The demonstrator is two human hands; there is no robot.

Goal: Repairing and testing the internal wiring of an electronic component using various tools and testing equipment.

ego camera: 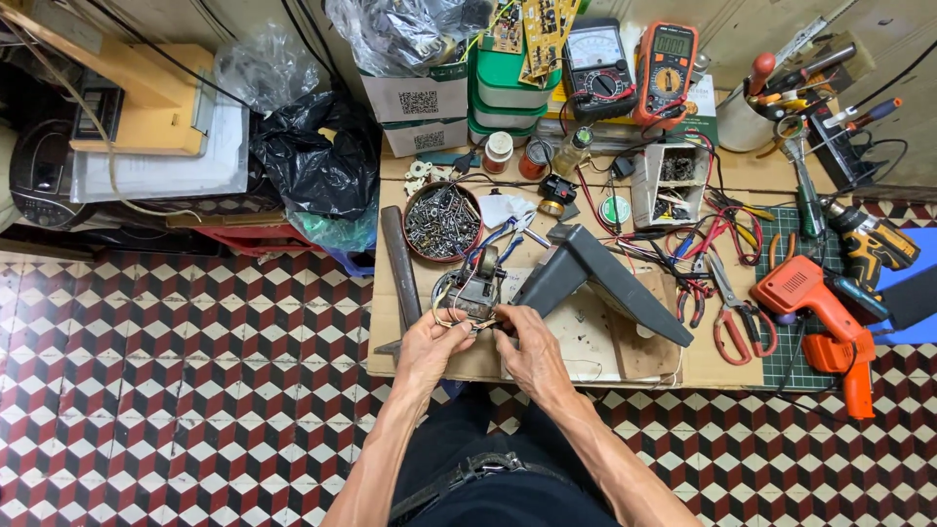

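A: What do we see in hand?

B: We see both hands closed on a small motor with loose wires, held just above the near edge of the cardboard that covers the low bench. The left hand grips the motor's near left side, fingers curled round the wires. The right hand pinches its near right side with thumb and fingertips. The two hands nearly touch.

A: What lies about the motor?

B: Just right of it we note a grey housing, angled and lying across the cardboard. Just left lies a dark flat bar, its length running near to far. Beyond the motor stands a round tin of screws, and beside that a crumpled white cloth.

A: And further right?

B: We find red-handled scissors and, well apart from the hands, an orange drill on a green mat. A second, yellow-and-black drill lies beyond it. A small parts box sits among red and black leads.

A: What stands at the far edge?

B: Two meters lean there, one black and one orange, beside stacked green boxes. A black bag sits to the left, above the patterned floor.
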